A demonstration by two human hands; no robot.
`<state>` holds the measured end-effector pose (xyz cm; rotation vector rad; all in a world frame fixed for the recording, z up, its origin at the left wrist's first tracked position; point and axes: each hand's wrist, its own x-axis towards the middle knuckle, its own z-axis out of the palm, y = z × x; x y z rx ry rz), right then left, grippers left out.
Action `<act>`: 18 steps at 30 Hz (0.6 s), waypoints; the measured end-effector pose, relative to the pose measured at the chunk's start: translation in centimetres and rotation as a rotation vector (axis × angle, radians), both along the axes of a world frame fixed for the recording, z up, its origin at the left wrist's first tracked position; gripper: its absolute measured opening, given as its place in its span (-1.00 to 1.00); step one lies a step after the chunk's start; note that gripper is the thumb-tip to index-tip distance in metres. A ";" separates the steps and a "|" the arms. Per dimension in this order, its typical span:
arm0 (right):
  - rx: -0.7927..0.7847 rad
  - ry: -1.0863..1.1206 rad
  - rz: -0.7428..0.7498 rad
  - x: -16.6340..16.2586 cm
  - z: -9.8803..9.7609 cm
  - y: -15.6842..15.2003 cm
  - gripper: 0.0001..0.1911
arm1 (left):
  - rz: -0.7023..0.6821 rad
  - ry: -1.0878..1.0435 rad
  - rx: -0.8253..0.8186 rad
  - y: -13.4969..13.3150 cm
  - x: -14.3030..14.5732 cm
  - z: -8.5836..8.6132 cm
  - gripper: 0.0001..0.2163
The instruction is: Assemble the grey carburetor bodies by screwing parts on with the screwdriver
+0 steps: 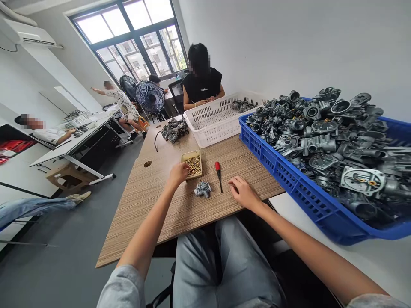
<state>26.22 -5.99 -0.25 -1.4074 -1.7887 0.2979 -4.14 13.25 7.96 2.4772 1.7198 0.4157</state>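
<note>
My left hand (178,173) reaches into the near edge of a small tan box of brass screws (193,164), fingers curled and pinched; what they hold is hidden. A grey metal carburetor body (202,188) lies on the wooden table (150,192) just in front of me. A red-handled screwdriver (218,173) lies to its right. My right hand (243,192) rests flat on the table right of the screwdriver, fingers loosely spread, holding nothing.
A blue crate (289,179) heaped with grey carburetor bodies fills the right. A white basket (215,122) stands behind it, and a small pile of metal parts (175,128) lies further back. One person sits at the table's far end; others work at the left tables near two fans.
</note>
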 end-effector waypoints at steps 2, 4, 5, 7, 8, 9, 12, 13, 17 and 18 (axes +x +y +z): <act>0.000 0.000 0.004 0.1 0.0 0.1 -0.76 | 0.005 0.040 -0.011 1.0 0.0 0.0 -0.75; -0.001 0.000 0.008 0.1 0.0 0.2 -0.74 | -0.007 0.078 -0.015 1.6 0.2 0.0 -0.76; -0.002 0.000 0.010 0.1 0.0 0.3 -0.74 | -0.016 0.095 -0.015 1.8 0.3 -0.1 -0.76; -0.005 0.001 0.009 0.1 0.0 0.3 -0.74 | -0.032 0.126 -0.011 1.9 0.4 -0.1 -0.75; -0.007 0.002 0.008 0.1 0.0 0.3 -0.75 | -0.037 0.140 -0.010 2.0 0.5 -0.1 -0.74; -0.009 0.003 0.006 0.1 0.0 0.3 -0.75 | -0.041 0.153 -0.008 1.9 0.4 -0.1 -0.74; -0.017 0.005 0.008 0.1 0.1 0.3 -0.75 | -0.049 0.183 -0.010 1.8 0.3 -0.1 -0.73; -0.020 0.006 0.010 0.1 0.1 0.3 -0.75 | -0.052 0.189 -0.012 1.7 0.2 -0.2 -0.73; -0.024 0.008 0.013 0.2 0.0 0.3 -0.73 | -0.058 0.202 -0.014 1.5 -0.1 -0.3 -0.72; -0.023 0.007 0.013 0.2 0.0 0.3 -0.73 | -0.058 0.207 -0.014 1.5 -0.1 -0.3 -0.72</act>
